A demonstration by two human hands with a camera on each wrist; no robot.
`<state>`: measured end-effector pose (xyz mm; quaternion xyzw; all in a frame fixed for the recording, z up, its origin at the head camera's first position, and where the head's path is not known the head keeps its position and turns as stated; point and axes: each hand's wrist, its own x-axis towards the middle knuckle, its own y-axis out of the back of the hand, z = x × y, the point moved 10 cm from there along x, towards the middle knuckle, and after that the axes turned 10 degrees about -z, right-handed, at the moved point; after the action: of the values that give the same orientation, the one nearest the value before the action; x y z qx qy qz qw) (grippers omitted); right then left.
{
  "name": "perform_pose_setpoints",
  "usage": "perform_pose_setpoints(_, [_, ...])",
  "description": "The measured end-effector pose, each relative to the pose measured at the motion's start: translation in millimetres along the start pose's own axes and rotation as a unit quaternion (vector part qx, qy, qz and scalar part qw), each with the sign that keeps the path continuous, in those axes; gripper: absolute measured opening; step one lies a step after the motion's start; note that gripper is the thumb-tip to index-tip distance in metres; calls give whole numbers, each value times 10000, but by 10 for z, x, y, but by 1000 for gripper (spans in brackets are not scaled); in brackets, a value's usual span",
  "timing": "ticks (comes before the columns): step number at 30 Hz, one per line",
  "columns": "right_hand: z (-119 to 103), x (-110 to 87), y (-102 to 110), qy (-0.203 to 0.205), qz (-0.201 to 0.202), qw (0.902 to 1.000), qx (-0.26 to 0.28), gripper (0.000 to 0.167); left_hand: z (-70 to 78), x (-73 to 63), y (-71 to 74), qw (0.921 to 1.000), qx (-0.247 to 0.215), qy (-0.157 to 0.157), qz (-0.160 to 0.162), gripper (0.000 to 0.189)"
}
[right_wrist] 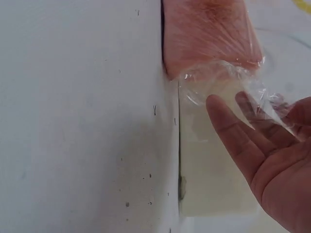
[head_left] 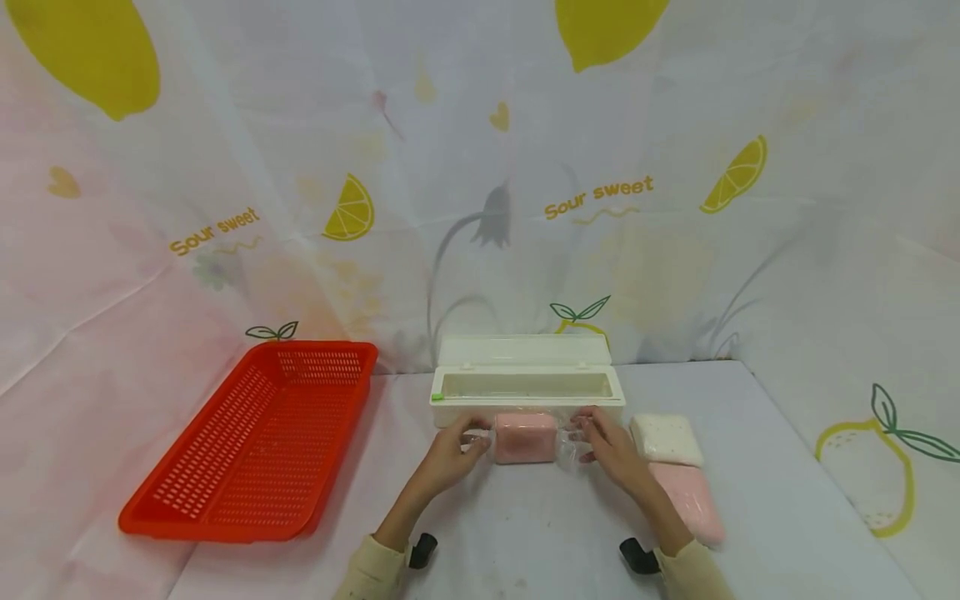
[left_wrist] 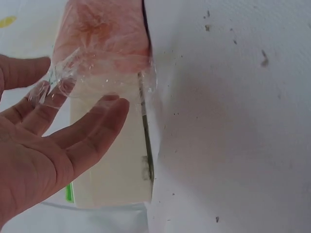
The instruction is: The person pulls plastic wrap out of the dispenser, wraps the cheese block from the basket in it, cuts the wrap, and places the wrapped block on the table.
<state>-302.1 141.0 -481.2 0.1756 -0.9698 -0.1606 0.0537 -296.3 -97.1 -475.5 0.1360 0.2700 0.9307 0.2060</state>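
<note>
A pink rounded block point(head_left: 526, 438) wrapped in clear plastic film sits before the white dispenser box, loose film standing out at both ends. My left hand point(head_left: 448, 454) is at its left end; in the left wrist view the film flap point(left_wrist: 104, 85) lies against the nearly straight fingers point(left_wrist: 109, 121), the thumb apart from them. At the right end, my right hand point(head_left: 613, 450) pinches a gathered edge of the film point(right_wrist: 272, 99) between thumb and forefinger, its other fingers extended under the flap. The long white dispenser box point(head_left: 450, 414) has its lid raised.
A red perforated basket point(head_left: 225, 533) stands at the left. Right of my right hand lie a white block point(head_left: 667, 439) and a pink block point(head_left: 692, 504), end to end, partly behind my forearm. A lemon-print cloth point(head_left: 465, 167) hangs close behind the white table point(head_left: 510, 542).
</note>
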Motion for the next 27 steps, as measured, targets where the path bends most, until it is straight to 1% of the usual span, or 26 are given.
perform_pose_setpoints(2, [72, 25, -32, 104, -127, 9998, -59, 23, -14, -7, -27, 9999, -34, 72, -132, 37])
perform_pose_setpoints(4, [56, 16, -65, 219, -274, 9992, -199, 24, -32, -19, -59, 9995, -4, 166, -265, 48])
perform_pose_setpoints(7, [2, 2, -109, 463, -397, 9963, -612, 27, -44, -23, -98, 9992, 90, 129, -377, 56])
perform_pose_setpoints(11, [-42, 11, -146, 763, -331, 9893, -1202, 29, -28, -2, -130, 9986, 371, -191, -315, 48])
perform_pose_setpoints(15, [-27, 34, -169, 835, -207, 9837, -1577, 27, -13, 22, -130, 9965, 718, -415, -63, 39])
perform_pose_setpoints(18, [-25, 41, -180, 786, -96, 9803, -1810, 28, -21, 41, -127, 9954, 875, -372, 70, 36])
perform_pose_setpoints(22, [-21, 55, -198, 650, 75, 9759, -2081, 29, -48, 64, -127, 9957, 892, -217, 119, 31])
perform_pose_setpoints(24, [-15, 65, -209, 558, 142, 9746, -2163, 29, -65, 76, -132, 9960, 873, -172, 116, 30])
perform_pose_setpoints(27, [-9, 70, -234, 445, 161, 9756, -2142, 30, -86, 97, -138, 9966, 804, -143, 127, 29])
